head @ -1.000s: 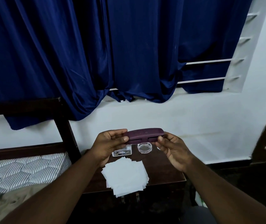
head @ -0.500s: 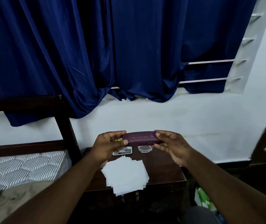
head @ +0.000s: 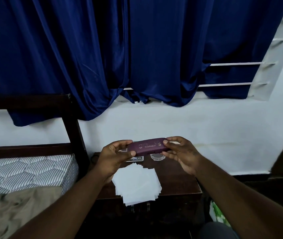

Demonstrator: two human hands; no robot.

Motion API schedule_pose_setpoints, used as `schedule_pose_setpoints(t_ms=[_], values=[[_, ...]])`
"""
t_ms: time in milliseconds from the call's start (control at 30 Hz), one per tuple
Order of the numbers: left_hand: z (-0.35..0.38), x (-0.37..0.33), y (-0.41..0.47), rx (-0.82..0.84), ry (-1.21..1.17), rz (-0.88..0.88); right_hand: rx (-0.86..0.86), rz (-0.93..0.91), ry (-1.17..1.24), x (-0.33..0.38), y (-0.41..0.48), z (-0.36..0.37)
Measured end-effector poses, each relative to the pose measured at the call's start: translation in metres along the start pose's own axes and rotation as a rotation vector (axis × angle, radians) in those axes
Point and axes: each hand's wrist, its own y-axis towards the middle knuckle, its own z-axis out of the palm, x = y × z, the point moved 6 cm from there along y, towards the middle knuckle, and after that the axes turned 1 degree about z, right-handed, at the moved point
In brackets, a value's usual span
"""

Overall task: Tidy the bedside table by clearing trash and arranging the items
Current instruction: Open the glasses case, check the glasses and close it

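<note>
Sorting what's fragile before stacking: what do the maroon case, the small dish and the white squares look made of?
The maroon case looks like hard plastic or leatherette, matt, with gold stamped lettering; which one is unclear. The small dish seems clear glass or plastic, since the dark table shows through it. The white squares look like thin paper: flat, with fanned edges.
</note>
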Motion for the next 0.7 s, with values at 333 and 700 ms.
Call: schedule_pose_setpoints(t_ms=[333,700], values=[[-0.068,0.038,-0.027,-0.223,0.001,0.051,0.026,0.090,-0.158,-0.053,0.052,0.068],[-0.157,0.093,-0.049,-0.449,0.001,-0.002,0.149,0.241,-0.323,-0.151,0.118,0.178]])
